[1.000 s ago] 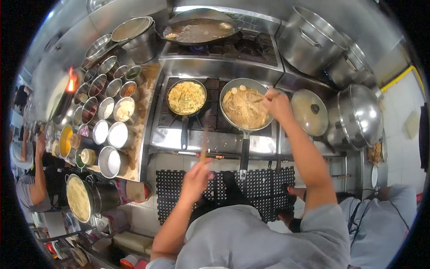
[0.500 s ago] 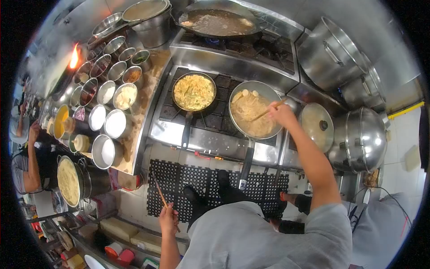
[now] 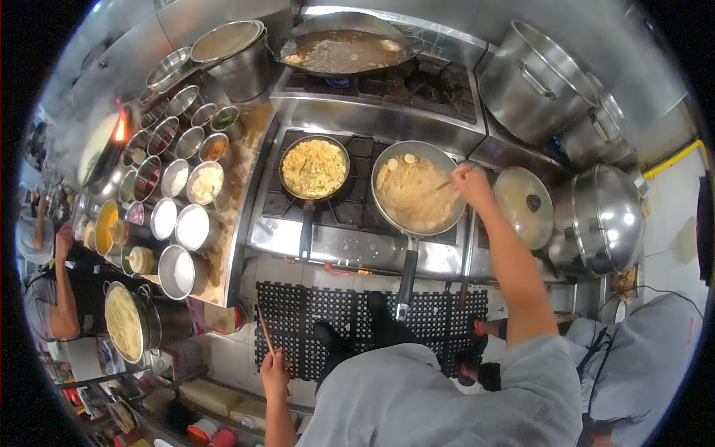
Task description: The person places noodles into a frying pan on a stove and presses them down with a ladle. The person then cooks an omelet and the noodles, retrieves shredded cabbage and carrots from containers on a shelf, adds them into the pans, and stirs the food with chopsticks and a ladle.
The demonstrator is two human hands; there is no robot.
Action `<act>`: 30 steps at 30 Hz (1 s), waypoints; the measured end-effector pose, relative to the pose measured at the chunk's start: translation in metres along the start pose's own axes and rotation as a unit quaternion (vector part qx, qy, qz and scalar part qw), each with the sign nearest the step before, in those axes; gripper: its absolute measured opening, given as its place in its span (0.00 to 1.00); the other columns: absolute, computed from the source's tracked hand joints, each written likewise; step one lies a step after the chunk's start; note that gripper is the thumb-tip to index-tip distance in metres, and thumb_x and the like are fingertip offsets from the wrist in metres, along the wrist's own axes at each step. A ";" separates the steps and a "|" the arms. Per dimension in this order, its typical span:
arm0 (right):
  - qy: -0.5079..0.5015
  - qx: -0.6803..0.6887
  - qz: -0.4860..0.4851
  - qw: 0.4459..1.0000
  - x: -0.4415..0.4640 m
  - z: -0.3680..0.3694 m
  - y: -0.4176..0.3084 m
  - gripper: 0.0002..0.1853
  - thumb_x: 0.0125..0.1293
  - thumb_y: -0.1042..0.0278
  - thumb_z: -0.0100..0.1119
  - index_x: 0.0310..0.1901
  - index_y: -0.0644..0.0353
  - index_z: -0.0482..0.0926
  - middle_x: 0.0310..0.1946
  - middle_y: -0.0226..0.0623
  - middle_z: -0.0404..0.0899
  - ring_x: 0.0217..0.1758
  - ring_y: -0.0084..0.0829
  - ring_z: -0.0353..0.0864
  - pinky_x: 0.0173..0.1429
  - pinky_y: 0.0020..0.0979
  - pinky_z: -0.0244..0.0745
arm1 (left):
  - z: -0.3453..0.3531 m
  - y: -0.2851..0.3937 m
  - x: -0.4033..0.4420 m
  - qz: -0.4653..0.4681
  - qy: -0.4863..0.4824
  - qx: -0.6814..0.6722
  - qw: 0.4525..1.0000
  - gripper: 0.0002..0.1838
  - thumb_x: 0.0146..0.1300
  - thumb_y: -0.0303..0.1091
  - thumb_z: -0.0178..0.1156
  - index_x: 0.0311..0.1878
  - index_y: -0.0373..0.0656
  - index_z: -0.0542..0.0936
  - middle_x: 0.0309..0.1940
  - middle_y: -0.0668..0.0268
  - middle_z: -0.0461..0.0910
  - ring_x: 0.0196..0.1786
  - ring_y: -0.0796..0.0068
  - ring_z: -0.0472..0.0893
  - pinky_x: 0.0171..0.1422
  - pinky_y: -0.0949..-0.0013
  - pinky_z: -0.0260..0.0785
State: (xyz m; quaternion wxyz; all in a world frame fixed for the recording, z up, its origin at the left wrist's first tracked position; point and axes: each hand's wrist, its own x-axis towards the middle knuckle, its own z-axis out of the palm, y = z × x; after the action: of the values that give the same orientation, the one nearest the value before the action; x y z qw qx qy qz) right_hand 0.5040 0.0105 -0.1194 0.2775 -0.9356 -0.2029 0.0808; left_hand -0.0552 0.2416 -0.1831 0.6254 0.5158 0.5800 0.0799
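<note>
In the big pan [image 3: 441, 158], the end of the wooden stick [image 3: 448, 182] is hard to see by the noodles [image 3: 411, 197]. At the pan's right side, the right hand [image 3: 472, 188] pinches it. Below and left of the pan, the left hand [image 3: 275, 375] squeezes a thin stick [image 3: 266, 329], hiding part.

- No text, label, brand, number or sign can be read anywhere in view.
- The handle [image 3: 408, 279] of the pan [image 3: 430, 150] under the right hand [image 3: 472, 185] ends in a light tip, too small to show whether it carries lettering.
- The red-and-white packaging [image 3: 179, 359] at lower left is too blurred to read.
</note>
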 end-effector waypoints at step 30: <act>-0.055 0.112 -0.164 0.979 -0.006 0.029 -0.046 0.20 0.65 0.55 0.48 0.27 0.65 0.78 0.22 0.44 0.79 0.26 0.43 0.79 0.35 0.38 0.75 | 0.009 -0.027 0.009 0.083 -0.014 0.215 0.973 0.14 0.58 0.31 0.46 0.41 0.35 0.79 0.23 0.60 0.78 0.27 0.71 0.77 0.33 0.68 0.67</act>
State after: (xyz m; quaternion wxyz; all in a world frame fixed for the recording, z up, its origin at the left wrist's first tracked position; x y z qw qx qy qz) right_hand 0.4752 0.0571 -0.1180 0.3786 -0.8467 -0.3579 0.1082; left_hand -0.0587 0.2311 -0.2106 0.4990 0.6859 0.5296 -0.0024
